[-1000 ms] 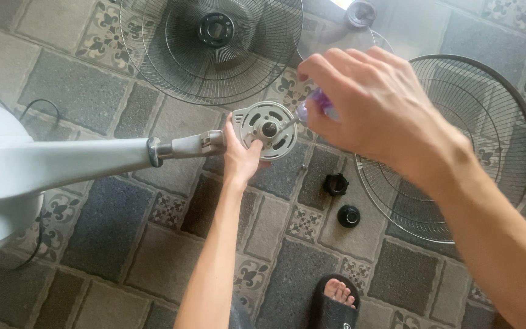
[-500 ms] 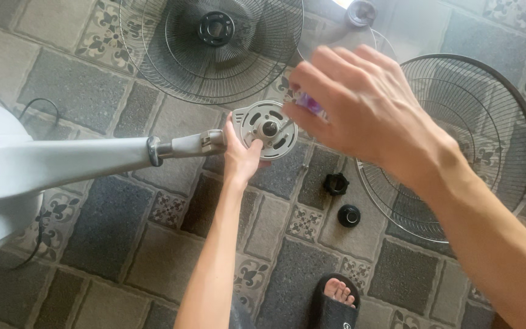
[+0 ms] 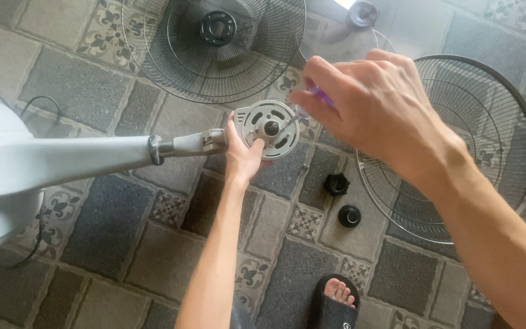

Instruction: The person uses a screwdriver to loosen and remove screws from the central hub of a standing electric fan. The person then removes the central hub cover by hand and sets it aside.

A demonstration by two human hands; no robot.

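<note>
A white fan stand (image 3: 62,161) lies across the tiled floor (image 3: 111,244), its round motor head (image 3: 270,129) cradled from below in the left hand (image 3: 243,157). The right hand (image 3: 378,109) pinches a small purple-handled screwdriver (image 3: 319,94), tip at the head's centre shaft.

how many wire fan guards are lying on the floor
2. One round dark wire fan guard lies at the top, beyond the fan head. The other round grey wire fan guard lies at right, partly hidden behind the right forearm.
</note>
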